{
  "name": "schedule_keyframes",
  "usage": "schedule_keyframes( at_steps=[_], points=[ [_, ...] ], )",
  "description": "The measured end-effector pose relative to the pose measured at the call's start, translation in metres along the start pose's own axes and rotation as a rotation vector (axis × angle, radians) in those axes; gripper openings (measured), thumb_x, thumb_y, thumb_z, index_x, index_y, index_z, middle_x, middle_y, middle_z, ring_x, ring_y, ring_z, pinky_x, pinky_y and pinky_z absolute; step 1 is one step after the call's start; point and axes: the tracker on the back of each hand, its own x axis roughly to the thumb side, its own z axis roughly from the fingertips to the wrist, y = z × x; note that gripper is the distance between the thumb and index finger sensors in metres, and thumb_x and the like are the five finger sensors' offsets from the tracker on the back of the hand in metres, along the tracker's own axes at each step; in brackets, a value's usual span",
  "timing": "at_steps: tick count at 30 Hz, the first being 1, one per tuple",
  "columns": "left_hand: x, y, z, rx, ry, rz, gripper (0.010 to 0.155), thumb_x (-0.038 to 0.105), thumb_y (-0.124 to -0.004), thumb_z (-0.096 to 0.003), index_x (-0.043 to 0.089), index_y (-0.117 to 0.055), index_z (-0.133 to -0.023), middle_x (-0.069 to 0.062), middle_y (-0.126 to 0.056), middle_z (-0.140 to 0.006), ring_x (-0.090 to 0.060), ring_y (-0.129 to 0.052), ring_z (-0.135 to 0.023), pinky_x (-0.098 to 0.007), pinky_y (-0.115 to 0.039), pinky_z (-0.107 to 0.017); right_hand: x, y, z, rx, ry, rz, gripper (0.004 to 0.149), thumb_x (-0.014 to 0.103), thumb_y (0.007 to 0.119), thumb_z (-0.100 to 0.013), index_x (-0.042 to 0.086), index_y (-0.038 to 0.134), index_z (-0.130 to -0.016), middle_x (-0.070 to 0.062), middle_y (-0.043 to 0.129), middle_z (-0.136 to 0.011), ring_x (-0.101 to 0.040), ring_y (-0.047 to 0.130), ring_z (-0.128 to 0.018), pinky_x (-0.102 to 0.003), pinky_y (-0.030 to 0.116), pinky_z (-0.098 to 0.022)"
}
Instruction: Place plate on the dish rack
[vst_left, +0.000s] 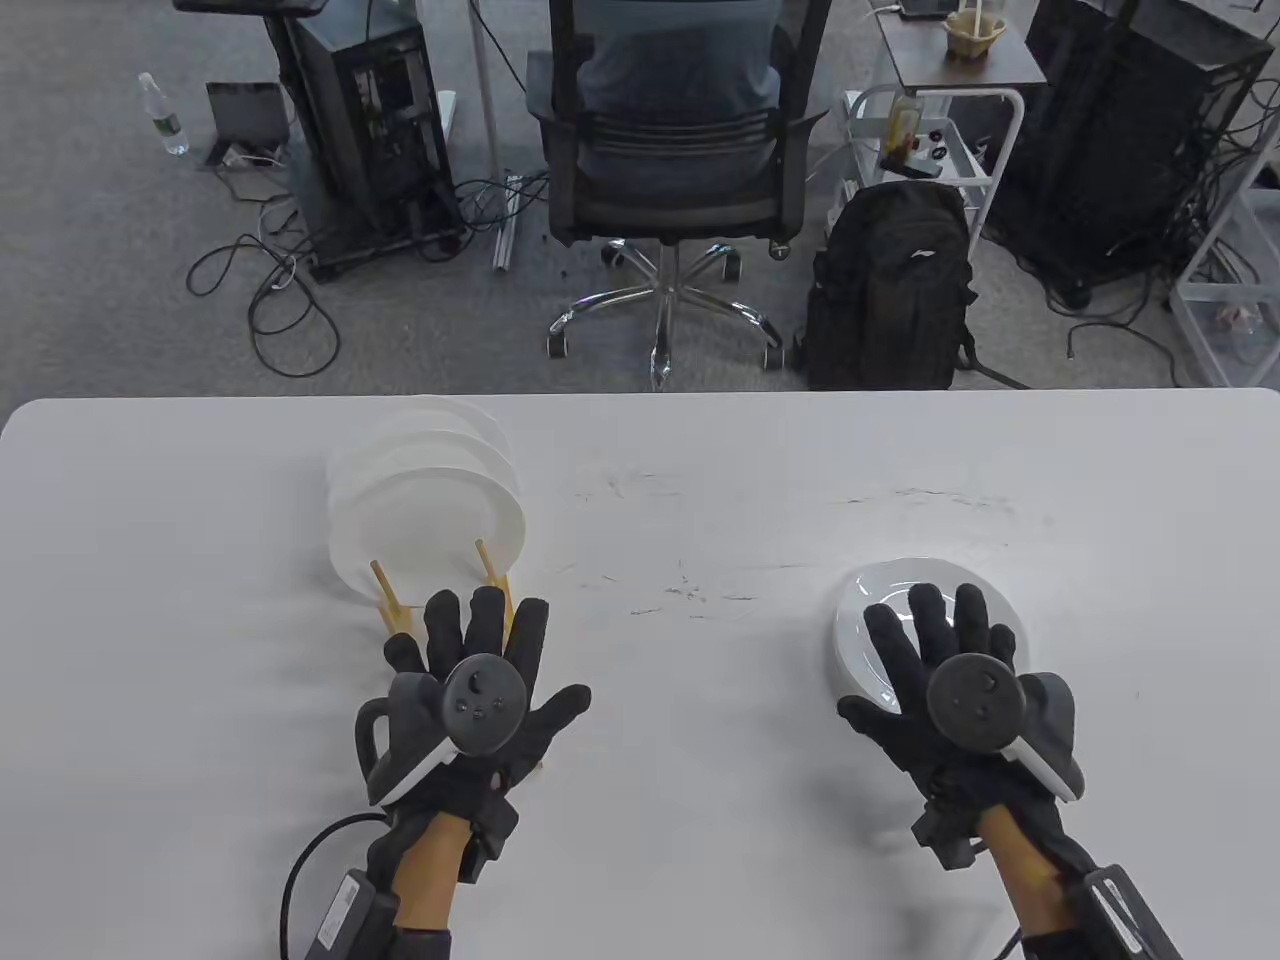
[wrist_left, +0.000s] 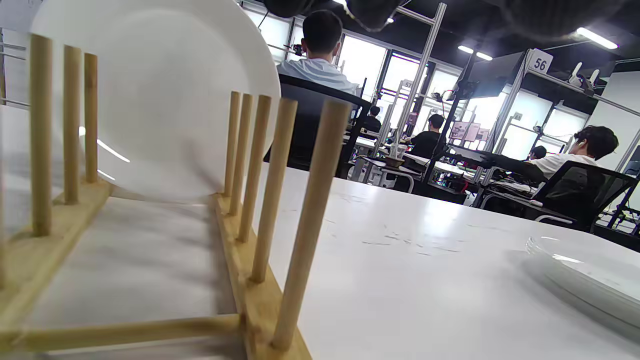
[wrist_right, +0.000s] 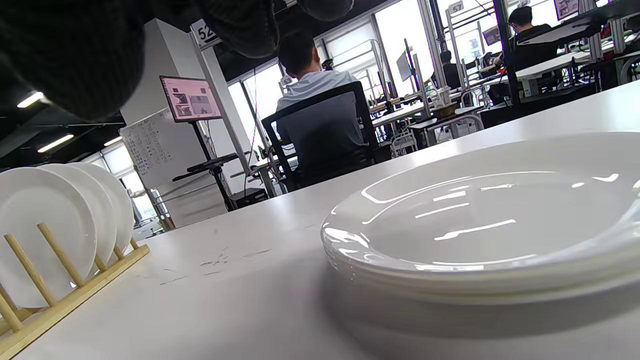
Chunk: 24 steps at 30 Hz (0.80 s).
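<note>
In the table view, the left hand (vst_left: 470, 690) hangs over the near end of the wooden rack (vst_left: 392, 606), which stands on the left half of the white counter (vst_left: 660, 720). Its fingers are spread flat, so the grip is wide and holds nothing. White racked plates (vst_left: 425, 510) stand on edge in the far slots. On the right half, nearer the front edge, a low stack (vst_left: 880, 610) of plates lies flat. The right hand (vst_left: 960, 690) hovers over its near side, fingers spread, palm down; whether it touches the top plate cannot be told.

In the left wrist view, the rack's (wrist_left: 250, 280) dowels rise close to the lens, the near slots empty. One racked plate (wrist_left: 165, 100) stands upright between the far dowels. The stack (wrist_left: 590, 280) shows low at the right edge, well apart from the rack.

In the right wrist view, the stack (wrist_right: 490, 220) fills the right side, lying flat on the counter (wrist_right: 225, 300), its top plate glossy. Dark gloved fingers (wrist_right: 75, 55) hang blurred at the top left, above the stack and not gripping it. The rack (wrist_right: 70, 295) with its racked plates (wrist_right: 45, 225) sits at the left edge.
</note>
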Motion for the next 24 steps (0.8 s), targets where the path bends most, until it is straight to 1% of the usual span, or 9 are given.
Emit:
schedule_keyframes(
  at_steps=[1,2,3,18,24],
  points=[
    [0.0004,0.0001,0.0001,-0.004,0.005,-0.008,0.088,0.072,-0.059,-0.0479,0.030,-0.030,-0.119,-0.016,-0.019,-0.125,-0.056,-0.007,-0.110,-0.079,-0.013,-0.067,-0.0001,0.0003,0.0000,0.005,0.005,0.000,0.084,0.057,0.073,-0.046,0.022,0.036,-0.112,-0.015,0.010,-0.120,-0.046,-0.007,-0.101,-0.072,0.007,-0.069],
    [0.0005,0.0000,-0.0001,-0.010,0.007,-0.012,0.088,0.072,-0.059,-0.0477,0.030,-0.029,-0.119,-0.012,-0.019,-0.125,-0.056,-0.006,-0.110,-0.079,-0.013,-0.067,-0.0004,0.0007,0.0000,0.014,0.009,-0.006,0.084,0.057,0.073,-0.046,0.022,0.035,-0.112,-0.014,0.010,-0.120,-0.046,-0.007,-0.101,-0.072,0.007,-0.069],
    [0.0007,-0.0002,-0.0001,-0.011,0.007,-0.008,0.088,0.072,-0.059,-0.0478,0.030,-0.029,-0.119,-0.016,-0.019,-0.124,-0.056,-0.006,-0.110,-0.079,-0.013,-0.067,-0.0003,0.0008,0.0000,0.019,0.011,-0.015,0.084,0.057,0.072,-0.046,0.022,0.035,-0.112,-0.014,0.009,-0.120,-0.046,-0.009,-0.101,-0.072,0.006,-0.069],
    [0.0025,-0.0031,-0.0013,-0.059,0.008,0.010,0.089,0.072,-0.058,-0.0478,0.029,-0.028,-0.119,-0.016,-0.017,-0.124,-0.057,-0.004,-0.109,-0.079,-0.012,-0.067,0.0011,0.0029,-0.0015,0.058,0.022,-0.008,0.081,0.054,0.071,-0.048,0.021,0.034,-0.112,-0.016,0.009,-0.118,-0.047,-0.007,-0.100,-0.072,0.008,-0.069],
    [0.0035,-0.0033,-0.0016,-0.067,0.007,0.010,0.089,0.072,-0.058,-0.0480,0.028,-0.028,-0.119,-0.016,-0.016,-0.124,-0.056,-0.003,-0.108,-0.079,-0.011,-0.067,0.0008,0.0049,-0.0021,0.088,0.034,-0.035,0.080,0.052,0.070,-0.048,0.021,0.033,-0.112,-0.016,0.009,-0.118,-0.047,-0.007,-0.100,-0.071,0.008,-0.069]
  ],
)
